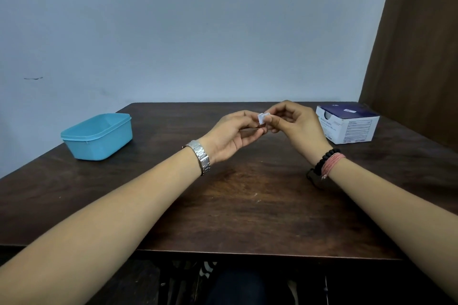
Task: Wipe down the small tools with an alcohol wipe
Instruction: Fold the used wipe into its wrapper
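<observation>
Hands: left (231, 135), right (295, 122) pinch small white square wipe (262, 117).

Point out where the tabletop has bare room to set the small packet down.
Bare wood runs between the teal container and the swab box, widest on the table between the forearms toward the near edge. It is crowded only above centre, where left hand and right hand pinch the packet.

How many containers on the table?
2. A blue lidded tub sits at the table's far left; a white and navy swab box sits at the far right, beyond the right hand. Tools may be hidden inside the tub.
</observation>
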`<state>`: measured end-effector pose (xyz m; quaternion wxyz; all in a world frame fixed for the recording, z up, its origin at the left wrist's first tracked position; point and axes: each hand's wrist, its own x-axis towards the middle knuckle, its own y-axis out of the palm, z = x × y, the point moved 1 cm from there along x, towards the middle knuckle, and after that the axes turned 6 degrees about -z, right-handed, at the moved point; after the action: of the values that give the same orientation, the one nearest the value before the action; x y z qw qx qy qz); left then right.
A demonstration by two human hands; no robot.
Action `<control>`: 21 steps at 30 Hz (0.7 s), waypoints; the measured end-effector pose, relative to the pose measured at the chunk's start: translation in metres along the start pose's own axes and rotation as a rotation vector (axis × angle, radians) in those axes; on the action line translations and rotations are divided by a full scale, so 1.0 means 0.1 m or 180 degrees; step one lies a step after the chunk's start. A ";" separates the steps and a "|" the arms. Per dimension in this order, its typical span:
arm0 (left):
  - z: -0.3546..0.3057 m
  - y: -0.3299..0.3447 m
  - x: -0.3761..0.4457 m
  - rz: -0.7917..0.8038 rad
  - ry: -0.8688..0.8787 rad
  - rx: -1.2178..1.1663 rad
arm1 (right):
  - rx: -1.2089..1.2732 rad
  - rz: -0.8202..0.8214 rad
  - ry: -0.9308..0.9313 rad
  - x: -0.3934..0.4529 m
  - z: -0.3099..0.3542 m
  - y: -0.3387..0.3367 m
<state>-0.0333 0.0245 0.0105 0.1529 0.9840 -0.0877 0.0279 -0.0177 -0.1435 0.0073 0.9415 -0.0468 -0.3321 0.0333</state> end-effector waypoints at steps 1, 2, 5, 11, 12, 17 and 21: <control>0.01 0.02 -0.01 0.0003 0.0182 0.0246 | 0.0019 -0.0021 0.0048 0.00 0.01 -0.02; 0.02 0.05 -0.02 -0.0006 0.0374 0.0502 | 0.0018 -0.0033 0.0091 0.01 0.01 -0.04; 0.01 0.11 -0.08 -0.0069 0.0797 0.0919 | 0.0011 -0.0053 0.0185 0.04 0.05 -0.11; -0.13 0.40 -0.32 -0.0193 0.1401 0.1537 | -0.0182 -0.0096 0.0064 -0.16 0.43 -0.36; -0.12 0.50 -0.41 -0.0168 0.1507 0.1684 | -0.0312 -0.0083 -0.0010 -0.28 0.53 -0.46; 0.21 1.15 -1.03 0.0236 0.1756 0.1893 | -0.0598 -0.0159 0.0006 -1.19 1.00 -1.05; 0.63 1.84 -1.48 0.0708 0.1730 0.1731 | -0.0810 -0.0480 0.0248 -2.10 1.28 -1.64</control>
<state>-0.2103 -0.1429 -0.0073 -0.0995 0.9298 -0.1395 0.3257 -0.2559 -0.3175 -0.0060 0.9399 -0.1419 -0.2995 -0.0817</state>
